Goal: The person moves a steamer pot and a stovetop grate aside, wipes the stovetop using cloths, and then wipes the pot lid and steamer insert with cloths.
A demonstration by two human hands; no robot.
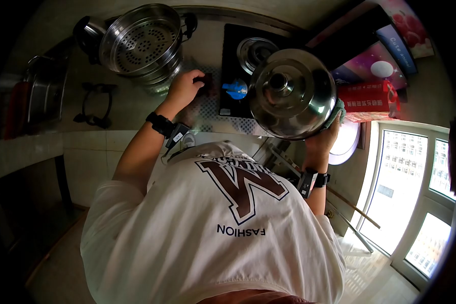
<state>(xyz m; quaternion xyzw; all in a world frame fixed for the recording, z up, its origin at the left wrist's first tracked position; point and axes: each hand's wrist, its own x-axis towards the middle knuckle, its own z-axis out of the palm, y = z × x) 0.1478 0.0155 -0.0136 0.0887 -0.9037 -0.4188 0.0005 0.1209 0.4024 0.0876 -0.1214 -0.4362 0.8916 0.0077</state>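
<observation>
A shiny domed metal lid with a dark round knob covers the right part of the black stove. At the lid's right rim, my right hand is closed around a green cloth that presses against the metal. Whether a pot is under the lid is hidden. My left hand is over the counter, left of the stove, its fingers curled by a dark reddish-brown patch that I cannot make out. A blue piece shows on the stove's front part, between the hands.
Left of my left hand stands a steel steamer pot with a perforated insert, beside a dark-handled metal vessel. A black ring-shaped rack lies farther left. Printed boxes and a red box are at the right.
</observation>
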